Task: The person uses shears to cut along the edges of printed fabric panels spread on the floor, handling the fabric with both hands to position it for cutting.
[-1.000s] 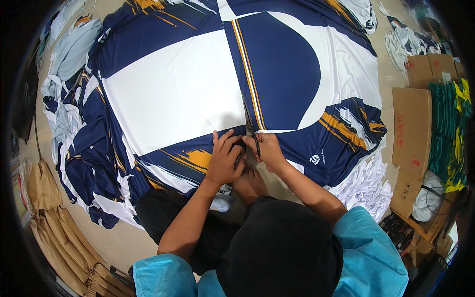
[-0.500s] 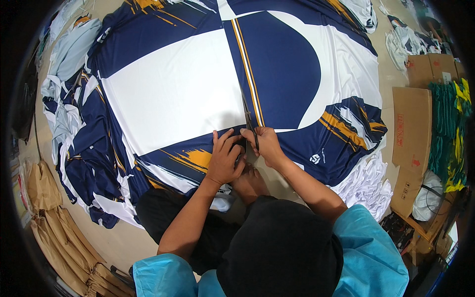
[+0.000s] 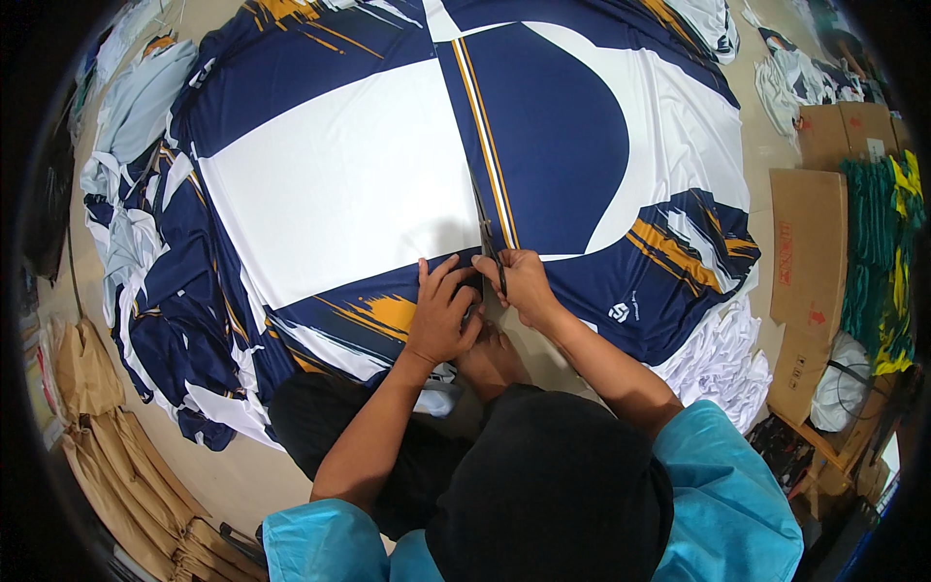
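My right hand grips the dark handles of a pair of scissors. Their blades point away from me, along the border between a white fabric panel and a navy panel with a striped band in orange and white. Just to the left, my left hand rests on the near navy strip below the white panel, fingers spread and fingertips on the cloth. Orange brush-like marks are printed beside it. The scissors' tips are hard to make out against the dark cloth.
A bare foot lies close below my hands. Crumpled navy and white pieces are heaped at left, white cloth at right. Cardboard boxes and green and yellow fabric stacks stand farther right. Brown paper bundles lie lower left.
The scissors' blades sit at a slightly different angle at the panel border. Both hands stay almost where they were, and the fabric has hardly shifted.
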Tool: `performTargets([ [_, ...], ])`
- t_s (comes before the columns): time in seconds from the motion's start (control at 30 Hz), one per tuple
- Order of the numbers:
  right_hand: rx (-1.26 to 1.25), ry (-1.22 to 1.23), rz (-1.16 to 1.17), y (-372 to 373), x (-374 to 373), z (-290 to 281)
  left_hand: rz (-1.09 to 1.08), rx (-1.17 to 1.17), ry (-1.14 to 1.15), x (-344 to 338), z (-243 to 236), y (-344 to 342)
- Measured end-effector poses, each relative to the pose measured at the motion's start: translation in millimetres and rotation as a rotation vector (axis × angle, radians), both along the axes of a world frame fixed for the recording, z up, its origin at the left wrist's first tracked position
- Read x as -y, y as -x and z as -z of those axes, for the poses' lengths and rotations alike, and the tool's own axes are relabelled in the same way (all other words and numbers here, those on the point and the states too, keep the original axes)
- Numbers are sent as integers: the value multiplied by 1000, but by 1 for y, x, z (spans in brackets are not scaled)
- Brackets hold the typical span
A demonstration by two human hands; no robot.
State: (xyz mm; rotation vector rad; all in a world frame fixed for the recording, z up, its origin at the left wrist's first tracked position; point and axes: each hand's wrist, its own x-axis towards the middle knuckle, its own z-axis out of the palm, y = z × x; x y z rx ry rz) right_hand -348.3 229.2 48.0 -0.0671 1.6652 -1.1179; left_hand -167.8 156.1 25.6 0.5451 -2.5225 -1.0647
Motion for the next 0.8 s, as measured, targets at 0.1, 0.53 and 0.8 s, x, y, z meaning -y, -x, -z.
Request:
performTargets([
  [0.1, -8, 8, -6, 1, 1, 0, -10, 8, 12, 0, 0, 1],
  [0.53, -11, -2, 11, 7, 18, -2, 1, 20, 8, 1, -3, 0],
  [0.8, -12, -5, -8, 9, 22, -6, -1, 22, 2, 0, -1, 0],
])
